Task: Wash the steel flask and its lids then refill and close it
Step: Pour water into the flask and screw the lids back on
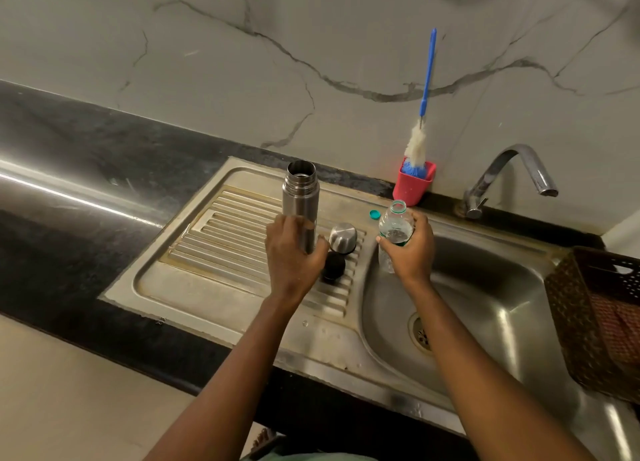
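Flask (300, 197) in L hand (293, 252) on drainboard (221, 232), R hand (412, 247) gripping bottle (394, 230), marble wall (242, 62).

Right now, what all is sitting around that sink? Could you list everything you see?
Steel flask: one, silver, upright and open on the ribbed drainboard.
Steel cap: one, silver, on the drainboard right of the flask.
Black stopper: one, just in front of the steel cap.
Plastic bottle: one, clear, uncapped, at the basin's left edge.
Bottle cap: one, teal, on the sink top behind the bottle.
Bottle brush: one, blue and white, standing in the cup.
Cup: one, red, against the wall.
Tap: one, chrome, behind the basin.
Basket: one, brown, right edge.
Left hand: grips the flask.
Right hand: grips the plastic bottle.
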